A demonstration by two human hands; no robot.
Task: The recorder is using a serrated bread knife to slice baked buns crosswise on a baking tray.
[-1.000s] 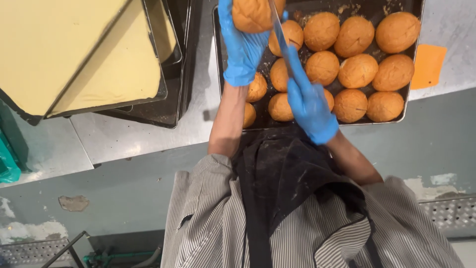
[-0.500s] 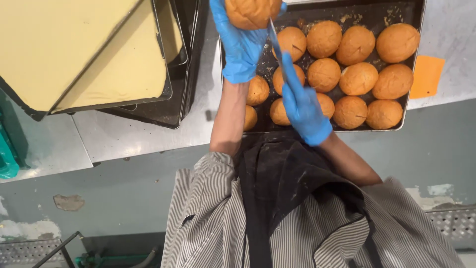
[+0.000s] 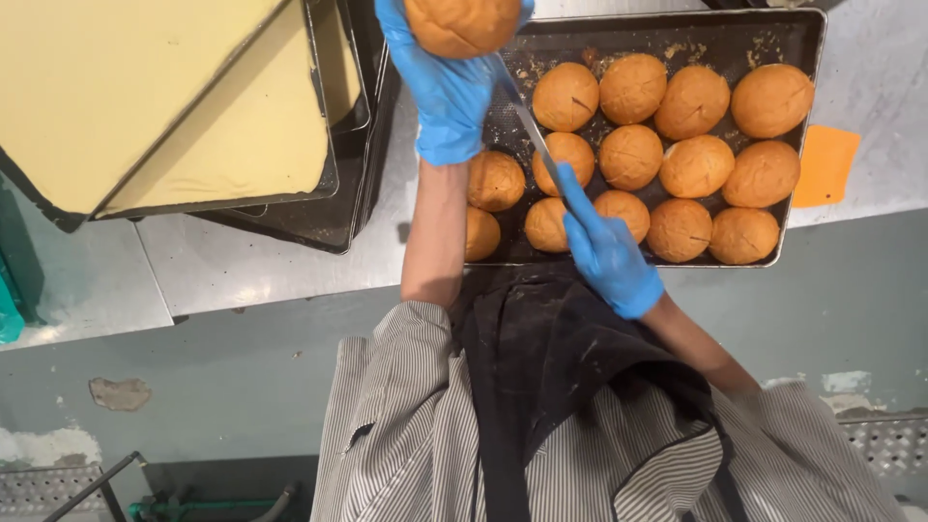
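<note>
My left hand [image 3: 447, 97], in a blue glove, holds a round golden bun [image 3: 462, 24] raised at the top edge of the view. My right hand [image 3: 607, 256], also gloved, grips a thin knife [image 3: 535, 135] whose blade points up toward the held bun; its tip lies near or under the bun. Below both hands a dark baking tray [image 3: 551, 43] holds several more buns [image 3: 696, 164] in rows, some with slits in their tops. My striped shirt and black apron fill the bottom of the view.
Stacked dark trays with pale yellow sheets [image 3: 145, 97] sit to the left on the steel counter [image 3: 242, 271]. An orange card [image 3: 825, 166] lies right of the bun tray. A green object [image 3: 8, 309] shows at the left edge.
The bun in my left hand has risen toward the top edge. My right hand and the knife have shifted slightly left and up along the tray.
</note>
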